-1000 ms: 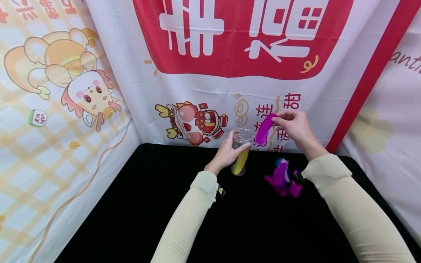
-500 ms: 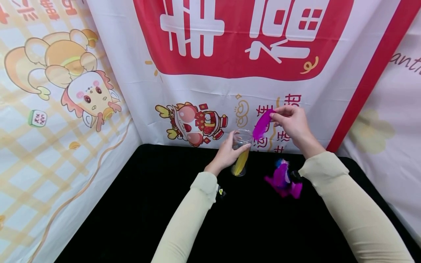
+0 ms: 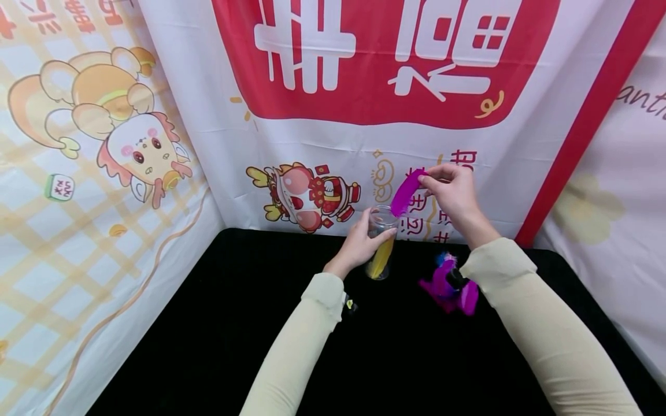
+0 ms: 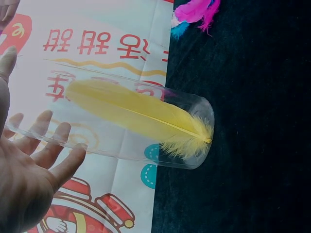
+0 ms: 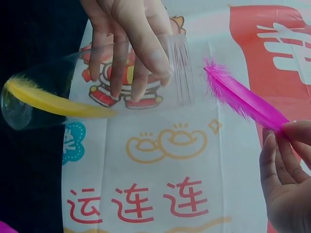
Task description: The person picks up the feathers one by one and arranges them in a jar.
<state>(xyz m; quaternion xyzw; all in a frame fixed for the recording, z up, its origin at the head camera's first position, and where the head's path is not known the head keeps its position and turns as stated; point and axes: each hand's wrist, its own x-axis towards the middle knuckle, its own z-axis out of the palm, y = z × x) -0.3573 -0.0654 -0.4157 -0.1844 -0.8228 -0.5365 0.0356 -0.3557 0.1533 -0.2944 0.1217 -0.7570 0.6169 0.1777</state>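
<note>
My left hand [image 3: 359, 242] grips a clear, open-mouthed jar [image 3: 384, 222] near its top, thumb on one side and fingers on the other. Inside the jar leans a yellow feather [image 4: 136, 109], its fluffy quill end at the bottom. My right hand [image 3: 455, 193] pinches a magenta feather [image 5: 245, 99] by its tip between thumb and fingers. In the right wrist view the feather's fluffy end points at the jar's mouth, a short gap away. From the head view that end overlaps the rim.
A loose pile of magenta, purple and blue feathers [image 3: 447, 286] lies on the black table [image 3: 260, 323], right of the jar and close by the right sleeve. A white printed cloth [image 3: 291, 138] hangs behind the table's far edge.
My right hand has moved left with the magenta feather, bringing its lower end from beside the jar to over the rim. The left hand and jar have stayed in place.
</note>
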